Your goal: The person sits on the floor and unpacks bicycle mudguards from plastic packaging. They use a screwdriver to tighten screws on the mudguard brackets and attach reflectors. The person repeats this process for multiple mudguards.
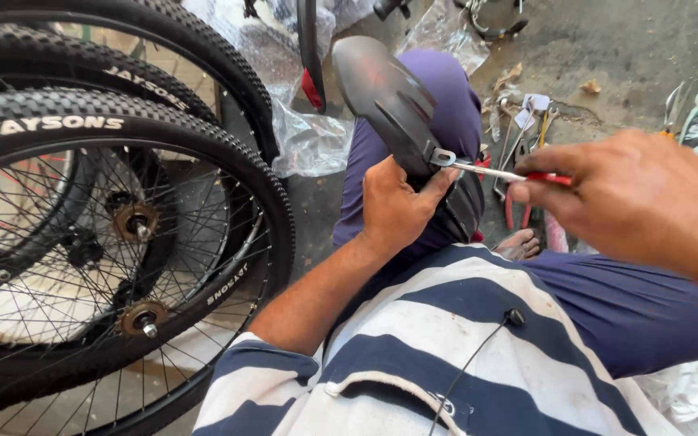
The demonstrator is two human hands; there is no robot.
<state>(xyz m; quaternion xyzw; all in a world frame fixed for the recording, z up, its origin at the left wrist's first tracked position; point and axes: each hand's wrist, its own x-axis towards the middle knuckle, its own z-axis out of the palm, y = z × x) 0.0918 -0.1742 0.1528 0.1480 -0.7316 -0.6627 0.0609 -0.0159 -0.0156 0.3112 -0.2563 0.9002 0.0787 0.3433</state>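
Two hands at work, left hand gripping a curved black plastic mudguard, right hand pinching a red-handled screwdriver at its metal bracket.

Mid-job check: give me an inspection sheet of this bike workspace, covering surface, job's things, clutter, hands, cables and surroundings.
Surface: grey concrete floor, dusty, with scraps.
Job's things: black mudguard with a metal bracket at its end; red-handled screwdriver, tip at the bracket.
Clutter: red-handled pliers and other hand tools lie on the floor; clear plastic wrap beside the wheels.
Hands: left hand grips the mudguard by the bracket; right hand holds the screwdriver.
Cables: thin black cord across the striped shirt.
Surroundings: spoked bicycle wheels with knobbly tyres stand stacked to the left.
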